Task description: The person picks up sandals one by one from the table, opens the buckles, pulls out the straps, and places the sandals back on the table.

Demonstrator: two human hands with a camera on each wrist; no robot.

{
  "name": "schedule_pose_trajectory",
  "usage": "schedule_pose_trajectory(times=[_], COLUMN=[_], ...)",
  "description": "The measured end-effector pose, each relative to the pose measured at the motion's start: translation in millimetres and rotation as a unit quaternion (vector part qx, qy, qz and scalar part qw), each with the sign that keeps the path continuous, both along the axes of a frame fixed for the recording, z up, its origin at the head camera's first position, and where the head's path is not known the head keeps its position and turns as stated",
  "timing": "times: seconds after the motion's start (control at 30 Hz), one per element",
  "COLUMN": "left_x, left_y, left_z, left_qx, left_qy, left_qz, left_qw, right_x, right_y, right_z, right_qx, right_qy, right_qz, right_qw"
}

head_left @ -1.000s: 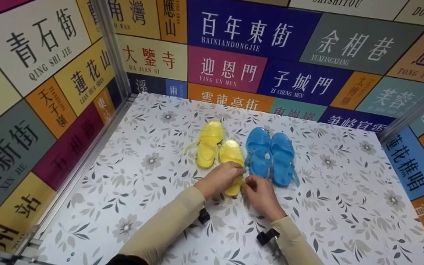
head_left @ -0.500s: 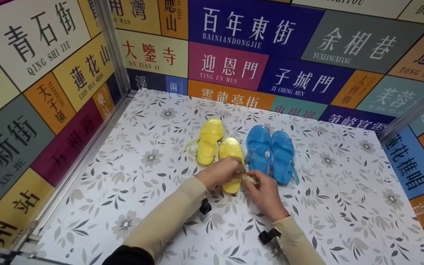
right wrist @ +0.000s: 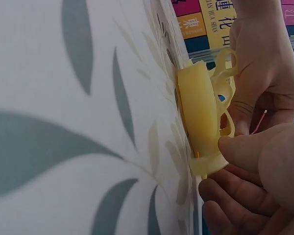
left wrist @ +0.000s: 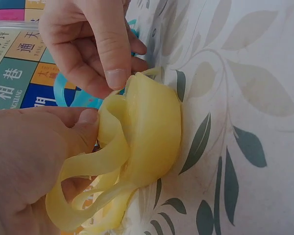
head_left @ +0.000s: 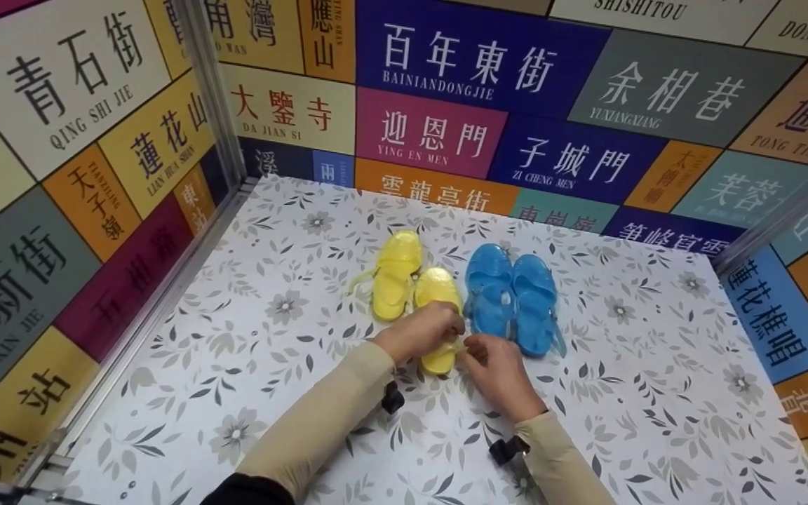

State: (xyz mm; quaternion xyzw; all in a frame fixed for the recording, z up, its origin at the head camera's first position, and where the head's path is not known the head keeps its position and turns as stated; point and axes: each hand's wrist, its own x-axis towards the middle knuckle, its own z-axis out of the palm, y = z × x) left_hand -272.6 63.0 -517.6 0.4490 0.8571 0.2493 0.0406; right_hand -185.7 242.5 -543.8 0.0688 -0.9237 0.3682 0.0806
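Lying under the left hand [head_left: 421,331], which is gripping its straps [left wrist: 100,159], the nearer yellow sandal [head_left: 438,286] is resting on the floral surface [head_left: 334,280]; beside it, the right hand [head_left: 499,368] is pinching a strap end [right wrist: 210,165].

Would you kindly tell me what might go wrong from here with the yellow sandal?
The narrow strap, pinched by the right hand, may slip free, as it offers little to hold. The yellow sandal, resting on the floral surface, could twist if pulled. The blue sandals lie close to the right hand, so a stray movement might nudge them.
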Motion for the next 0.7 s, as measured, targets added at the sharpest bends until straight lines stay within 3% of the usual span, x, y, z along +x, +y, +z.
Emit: schedule_pose_trajectory(times=[0.47, 0.7], left_x=[-1.0, -1.4], left_y=[-2.8, -1.6], left_z=[-5.2, -5.3], left_qx=[0.024, 0.021], left_qy=[-0.010, 0.013], left_qz=[0.012, 0.004], left_qw=[0.9996, 0.9997], right_x=[-4.7, -8.1], right_y=[-1.2, -1.4], right_z=[2.1, -0.4], right_qx=[0.016, 0.035], right_qy=[0.062, 0.067], right_qz=[0.004, 0.011], right_qw=[0.9979, 0.9971])
